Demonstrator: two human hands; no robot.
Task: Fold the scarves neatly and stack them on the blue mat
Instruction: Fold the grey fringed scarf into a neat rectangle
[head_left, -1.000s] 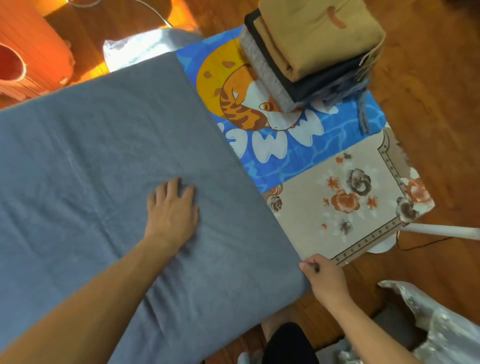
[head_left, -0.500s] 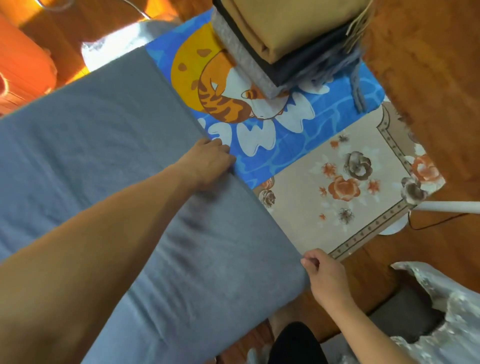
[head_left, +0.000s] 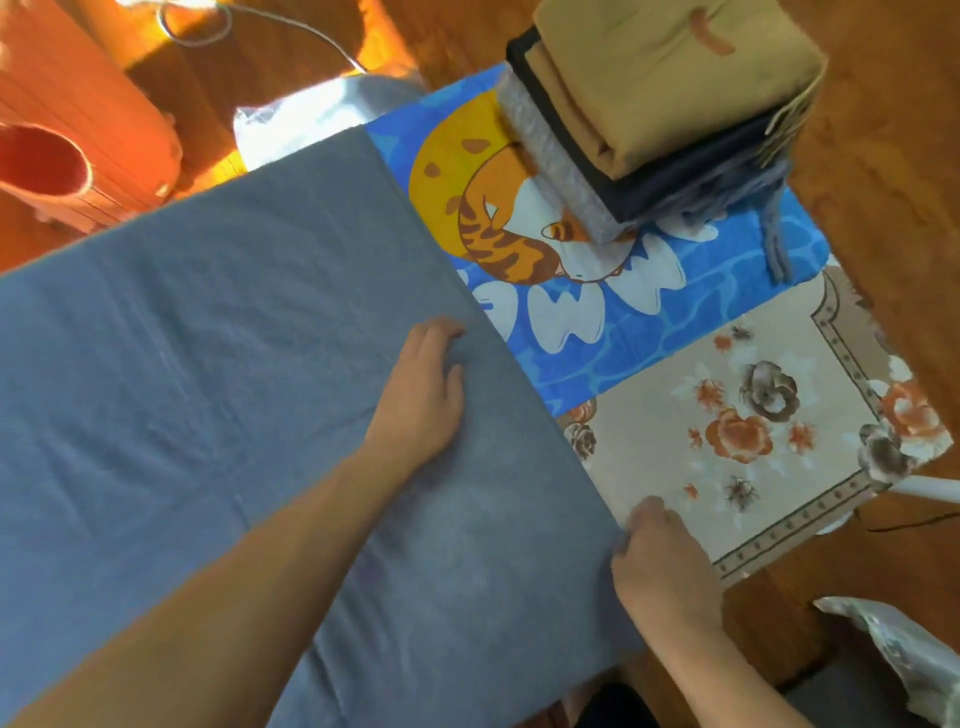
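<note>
Large grey cloth scarf (head_left: 218, 395) lies spread on the floor, right edge overlapping the blue cartoon-print mat (head_left: 691, 322). Left hand (head_left: 423, 395) rests on it, fingers loosely curled. Right hand (head_left: 662, 566) pinches the near corner. Risk: a one-corner pull skews the fold.

- We see a reddish-brown wooden floor (head_left: 883, 156).
- Bright sunlight falls on it at the top left.
- An orange ribbed container (head_left: 78, 150) stands there.
- A thin cable (head_left: 291, 31) loops nearby.
- A beige floral mat (head_left: 753, 441) lies at right.
</note>
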